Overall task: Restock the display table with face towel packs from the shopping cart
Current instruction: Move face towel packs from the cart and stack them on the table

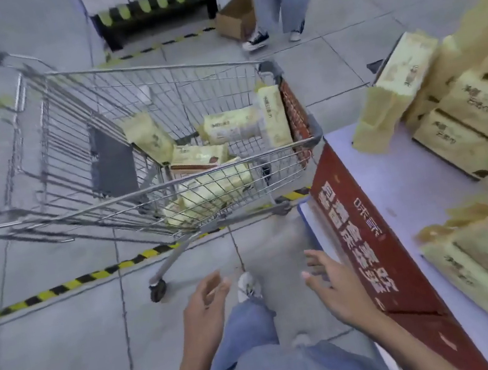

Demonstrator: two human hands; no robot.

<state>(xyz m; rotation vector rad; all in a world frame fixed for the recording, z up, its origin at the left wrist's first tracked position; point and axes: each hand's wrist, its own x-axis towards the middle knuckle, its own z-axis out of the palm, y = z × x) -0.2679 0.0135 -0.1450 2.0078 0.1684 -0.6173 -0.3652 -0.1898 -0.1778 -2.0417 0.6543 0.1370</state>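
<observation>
A wire shopping cart (133,74) stands ahead on the grey floor, with several pale yellow face towel packs (231,125) lying loose in its basket. To the right is the display table (403,177) with a white top and a red banner on its side, carrying stacked yellow packs (464,122). One pack (395,95) leans over the table's far corner. My left hand (205,301) and my right hand (333,283) hover empty, fingers spread, below the cart and left of the table. Neither touches anything.
Black-and-yellow floor tape (68,283) runs under the cart. Another person's legs (279,1) stand beyond the cart beside an open cardboard box (236,19). A dark rack (152,9) with striped trim sits at the top. My own leg and shoe (248,284) are between my hands.
</observation>
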